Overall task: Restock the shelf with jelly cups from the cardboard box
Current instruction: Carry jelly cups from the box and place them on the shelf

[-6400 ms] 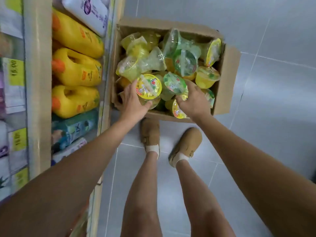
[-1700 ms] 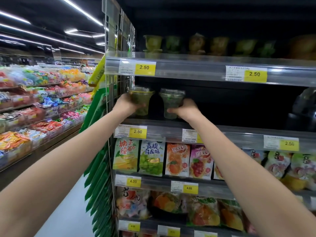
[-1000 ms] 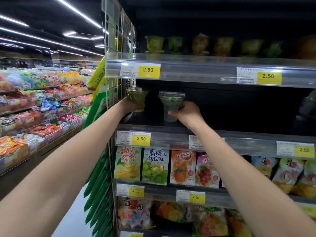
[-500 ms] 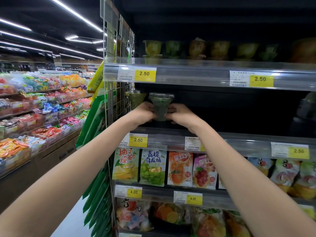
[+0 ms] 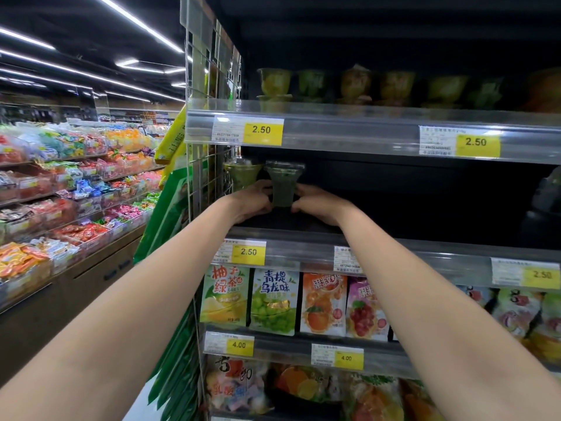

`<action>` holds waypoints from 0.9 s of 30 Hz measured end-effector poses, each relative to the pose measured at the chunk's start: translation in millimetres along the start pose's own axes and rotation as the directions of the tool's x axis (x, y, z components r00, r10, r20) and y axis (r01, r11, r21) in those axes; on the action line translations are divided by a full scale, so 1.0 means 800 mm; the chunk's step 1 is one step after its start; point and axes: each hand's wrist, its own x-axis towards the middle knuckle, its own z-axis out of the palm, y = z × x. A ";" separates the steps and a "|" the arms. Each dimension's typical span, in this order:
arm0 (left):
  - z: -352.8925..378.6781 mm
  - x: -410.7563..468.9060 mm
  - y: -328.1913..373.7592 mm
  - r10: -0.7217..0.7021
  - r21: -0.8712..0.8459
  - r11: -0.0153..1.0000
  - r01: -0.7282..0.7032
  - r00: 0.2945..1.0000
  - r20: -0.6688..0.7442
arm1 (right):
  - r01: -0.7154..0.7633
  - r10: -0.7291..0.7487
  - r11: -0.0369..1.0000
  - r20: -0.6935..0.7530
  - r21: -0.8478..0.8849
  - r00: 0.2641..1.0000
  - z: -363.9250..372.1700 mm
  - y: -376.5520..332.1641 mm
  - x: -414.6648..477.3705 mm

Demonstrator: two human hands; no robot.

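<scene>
Two green jelly cups stand at the left end of the dark middle shelf (image 5: 425, 238). The left jelly cup (image 5: 241, 176) stands free against the wire side panel. The right jelly cup (image 5: 283, 186) has a clear lid and sits between my hands. My left hand (image 5: 250, 202) grips its base from the left, and my right hand (image 5: 315, 205) grips it from the right. The cardboard box is out of view.
The shelf above holds a row of several jelly cups (image 5: 355, 85). Below hang snack pouches (image 5: 273, 302) behind yellow price tags (image 5: 249, 252). A wire grid panel (image 5: 209, 165) bounds the shelf's left side. An aisle of candy bins (image 5: 76, 189) lies to the left.
My left hand let go of the left cup, which now stands on the shelf, and moved right to join my right hand on the other cup. Both cups came up from the box.
</scene>
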 end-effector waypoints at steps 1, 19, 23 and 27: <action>0.002 -0.001 0.000 0.003 0.006 1.000 -0.004 1.000 0.009 | 0.002 -0.002 1.000 -0.004 0.006 1.000 0.001 0.001 0.001; 0.027 -0.086 -0.001 0.254 0.561 0.822 -0.101 0.946 -0.201 | 0.077 -0.115 0.945 -0.102 -0.319 0.988 -0.012 -0.013 -0.099; 0.057 -0.133 -0.001 0.253 0.744 0.668 0.000 0.940 -0.228 | 0.103 -0.149 0.891 -0.071 -0.443 0.986 -0.011 -0.007 -0.149; 0.085 -0.186 0.002 0.279 0.852 0.523 0.036 0.937 -0.211 | 0.121 -0.176 0.790 -0.034 -0.601 0.984 -0.008 0.001 -0.202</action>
